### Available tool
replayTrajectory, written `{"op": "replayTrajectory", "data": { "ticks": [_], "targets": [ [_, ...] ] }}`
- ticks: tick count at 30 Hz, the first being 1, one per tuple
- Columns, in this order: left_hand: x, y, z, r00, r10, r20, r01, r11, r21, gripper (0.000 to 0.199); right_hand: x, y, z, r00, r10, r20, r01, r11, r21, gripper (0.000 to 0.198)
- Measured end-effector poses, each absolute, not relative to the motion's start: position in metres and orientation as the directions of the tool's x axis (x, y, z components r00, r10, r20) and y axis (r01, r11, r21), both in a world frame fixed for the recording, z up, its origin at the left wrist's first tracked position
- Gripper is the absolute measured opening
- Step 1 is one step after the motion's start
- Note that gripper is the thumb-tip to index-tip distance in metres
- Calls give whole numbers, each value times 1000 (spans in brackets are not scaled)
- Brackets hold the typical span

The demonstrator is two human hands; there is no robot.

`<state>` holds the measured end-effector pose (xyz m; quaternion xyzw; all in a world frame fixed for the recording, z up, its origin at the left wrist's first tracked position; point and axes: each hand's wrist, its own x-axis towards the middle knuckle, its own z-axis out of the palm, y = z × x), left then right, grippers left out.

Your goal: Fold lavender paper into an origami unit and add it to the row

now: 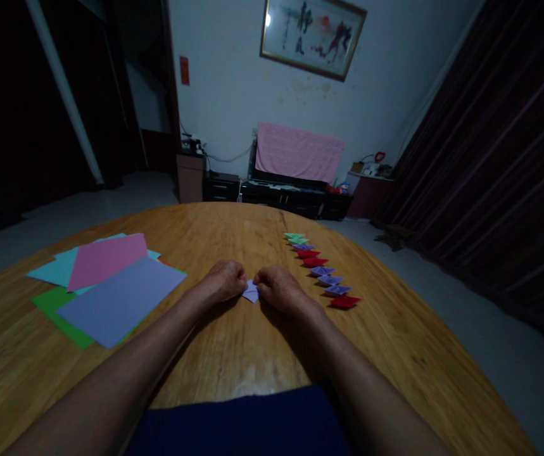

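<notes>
A small folded piece of lilac paper (251,292) lies at the middle of the wooden table, between my two hands. My left hand (227,280) has its fingers curled and pinches the paper's left edge. On the other side, my right hand (278,288) is closed on the right edge, its knuckles covering part of the paper. The fingertips of both hands are partly hidden. To the right stands a slanting row of several small folded paper boats, among them a red paper boat (346,303), a purple paper boat (337,290) and a green paper boat (295,236).
Loose paper sheets overlap on the left: a lilac sheet (124,301), a pink sheet (107,259), a light blue sheet (53,269) and a green sheet (65,320). The round wooden table (234,373) curves away at the back. Beyond it stands a black cabinet (221,188).
</notes>
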<state>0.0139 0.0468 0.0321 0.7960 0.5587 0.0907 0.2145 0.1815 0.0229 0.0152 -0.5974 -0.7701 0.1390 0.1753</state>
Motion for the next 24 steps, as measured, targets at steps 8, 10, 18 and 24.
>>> {"op": "replayTrajectory", "data": {
  "ticks": [8,10,18,24],
  "targets": [
    [4,59,20,378,913,-153,758,-211,617,15,181,20,20,-236,970,49,869,234,-436,25],
    [0,61,20,355,904,-238,705,-91,704,15,181,22,19,-234,971,47,868,230,-441,26],
    [-5,57,26,405,862,-304,642,-31,766,12,181,22,19,-247,967,58,870,248,-426,26],
    [-3,60,19,395,867,-304,684,-57,728,11,181,24,17,-241,969,55,867,240,-437,24]
  ]
}}
